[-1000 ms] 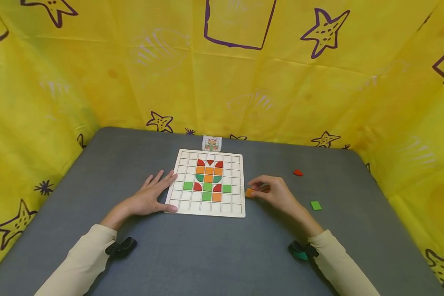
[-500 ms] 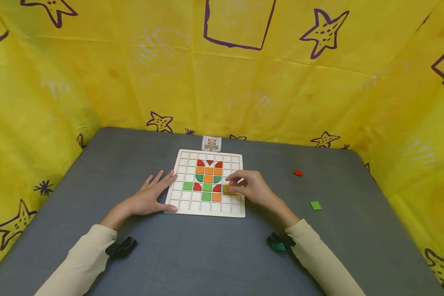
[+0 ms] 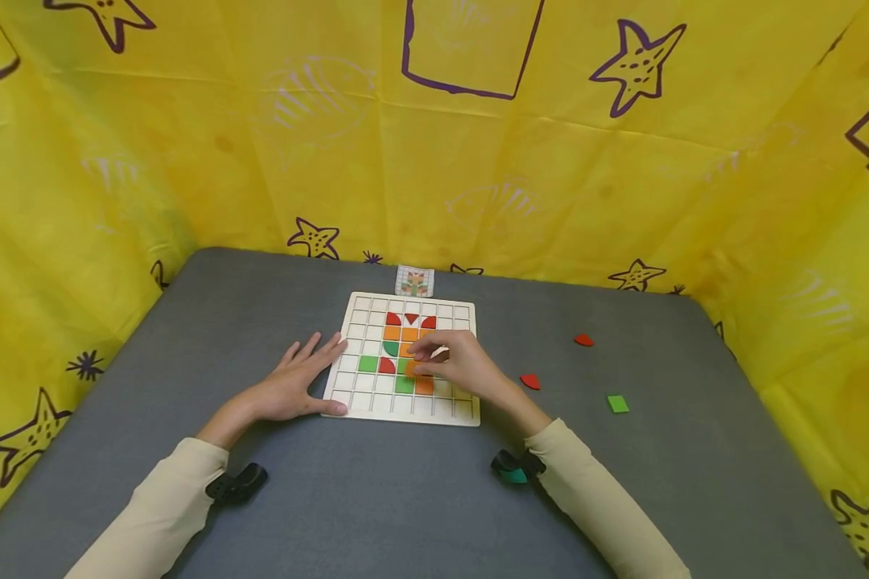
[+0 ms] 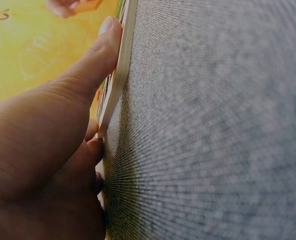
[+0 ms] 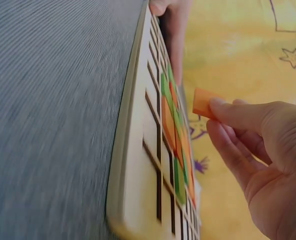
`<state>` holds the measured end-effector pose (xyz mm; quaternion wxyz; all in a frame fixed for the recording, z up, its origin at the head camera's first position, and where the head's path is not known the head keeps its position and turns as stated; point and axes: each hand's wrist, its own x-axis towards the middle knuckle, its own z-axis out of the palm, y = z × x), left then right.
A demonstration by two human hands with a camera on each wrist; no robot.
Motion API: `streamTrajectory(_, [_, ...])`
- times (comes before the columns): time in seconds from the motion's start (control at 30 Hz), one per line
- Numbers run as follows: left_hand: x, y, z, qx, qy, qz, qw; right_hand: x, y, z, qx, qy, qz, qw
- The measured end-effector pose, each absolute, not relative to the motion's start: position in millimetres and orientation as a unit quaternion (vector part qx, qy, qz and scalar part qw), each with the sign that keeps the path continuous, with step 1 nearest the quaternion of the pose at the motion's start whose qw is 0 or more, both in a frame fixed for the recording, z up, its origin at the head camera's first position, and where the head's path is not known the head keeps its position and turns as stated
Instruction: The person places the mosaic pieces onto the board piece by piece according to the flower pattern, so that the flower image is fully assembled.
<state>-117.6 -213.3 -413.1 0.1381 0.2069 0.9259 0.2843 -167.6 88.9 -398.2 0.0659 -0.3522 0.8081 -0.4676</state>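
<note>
A pale wooden grid board lies on the table, with red, orange and green tiles set in its middle squares. My right hand is over the board and pinches an orange square tile between thumb and fingers. In the right wrist view that tile is held apart from the board surface. Some set tiles are hidden behind this hand in the head view. My left hand rests on the board's left edge with fingers spread; its thumb lies on the near corner.
Right of the board lie a red rounded tile, another red tile farther back and a light green square tile. A small pattern card lies behind the board. Yellow cloth encloses the table's back and sides.
My right hand has carried the orange tile leftward from beside the board to over its middle. The nearer red tile has come into view. My left hand has stayed put.
</note>
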Motion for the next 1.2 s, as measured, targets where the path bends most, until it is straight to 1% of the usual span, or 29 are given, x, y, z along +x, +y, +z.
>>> streamTrajectory(0.5, [-120,-212,-414,0.207,0.927,0.281,0.137,-166,51,-401,-0.372,0.816,-0.432,0.094])
streamTrajectory(0.67, [-119,-212,-412,0.206,0.927,0.283,0.137,-164,47,-407,-0.389,0.813,-0.423,0.097])
streamTrajectory(1.2, [-118,-211,-412,0.204,0.926,0.285,0.137,-161,45,-403,-0.377,0.842,-0.370,0.107])
